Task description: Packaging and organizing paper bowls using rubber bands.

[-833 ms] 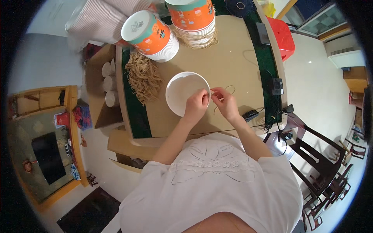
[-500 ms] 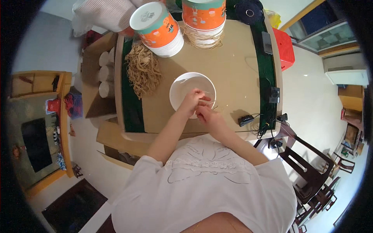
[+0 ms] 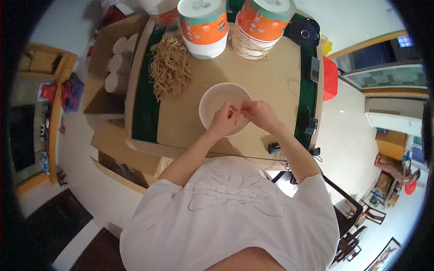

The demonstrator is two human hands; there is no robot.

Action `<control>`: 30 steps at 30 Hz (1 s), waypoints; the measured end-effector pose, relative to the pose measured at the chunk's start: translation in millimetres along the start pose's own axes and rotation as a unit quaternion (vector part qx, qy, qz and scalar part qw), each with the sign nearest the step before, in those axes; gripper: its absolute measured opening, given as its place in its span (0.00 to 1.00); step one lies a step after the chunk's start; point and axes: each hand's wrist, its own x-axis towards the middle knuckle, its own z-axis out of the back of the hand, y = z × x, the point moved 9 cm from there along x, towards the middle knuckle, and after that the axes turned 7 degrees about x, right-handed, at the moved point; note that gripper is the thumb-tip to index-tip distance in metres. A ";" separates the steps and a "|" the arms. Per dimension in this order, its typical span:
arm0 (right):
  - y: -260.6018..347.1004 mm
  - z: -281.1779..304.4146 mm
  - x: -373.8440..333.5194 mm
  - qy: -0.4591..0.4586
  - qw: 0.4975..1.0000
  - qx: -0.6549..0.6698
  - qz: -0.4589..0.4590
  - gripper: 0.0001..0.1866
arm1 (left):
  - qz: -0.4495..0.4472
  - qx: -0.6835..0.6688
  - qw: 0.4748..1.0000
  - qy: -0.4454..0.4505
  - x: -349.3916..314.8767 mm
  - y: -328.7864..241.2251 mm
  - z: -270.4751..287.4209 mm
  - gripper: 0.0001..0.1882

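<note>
**Right hand (image 3: 262, 115) shifts outward to the side rim of white bowl (image 3: 217, 95)**

Half a second ago it lay tucked low beside its partner at the bowl's near edge; now the right hand reaches across the right rim, and its bent fingers meet those of the left hand (image 3: 223, 121) almost tip to tip. The left has barely changed place, poised above the bowl's near half. Fingers on both hands are curled with the tips drawn in, but whether they grip anything, or touch each other, cannot be told: a pale strand visible earlier around them is no longer clear.

The bowl appears to stand in the same spot on the tan-topped counter (image 3: 275, 86), open side up, straight in front of the white shirt (image 3: 244, 226). With both hands meeting at its edge, fine two-handed handling seems still under way, the new position looking like a change of hold rather than a finish.

Beyond the bowl, the middle stack of orange tubs (image 3: 203, 29) and the right-hand stack of orange tubs (image 3: 266, 22) sit farther right in view, apparently because the head has turned. Tan strings (image 3: 250, 49) circle the right-hand stack; a loose string pile (image 3: 170, 67) lies to the left.
</note>
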 end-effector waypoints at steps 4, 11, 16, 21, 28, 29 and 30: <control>-14.3 3.9 -1.0 -0.041 0.978 0.187 -0.083 0.06 | -0.157 0.172 0.972 0.025 -15.7 -51.3 2.6 0.12; -24.8 -2.0 -4.4 -0.069 0.974 0.213 -0.036 0.06 | -0.243 0.303 0.919 -0.061 -25.3 -61.0 -0.7 0.08; -4.4 9.2 -17.4 -0.086 0.989 0.093 -0.071 0.05 | -0.296 0.344 0.888 -0.081 -26.1 -69.4 -9.0 0.06; -1.3 14.5 -36.5 -0.202 0.973 0.111 0.002 0.05 | -0.183 0.135 0.973 0.030 -10.0 -40.0 -12.4 0.06; -19.1 -1.4 -64.2 -0.341 0.919 0.198 -0.028 0.05 | 0.206 -0.399 0.863 0.232 -8.2 5.0 -42.8 0.07; -19.1 -5.7 -64.3 -0.342 0.918 0.199 -0.030 0.05 | 0.208 -0.398 0.863 0.232 -6.9 6.6 -44.3 0.07; -18.1 -6.0 -67.5 -0.368 0.906 0.208 -0.019 0.05 | 0.221 -0.416 0.852 0.231 -6.7 8.4 -47.4 0.07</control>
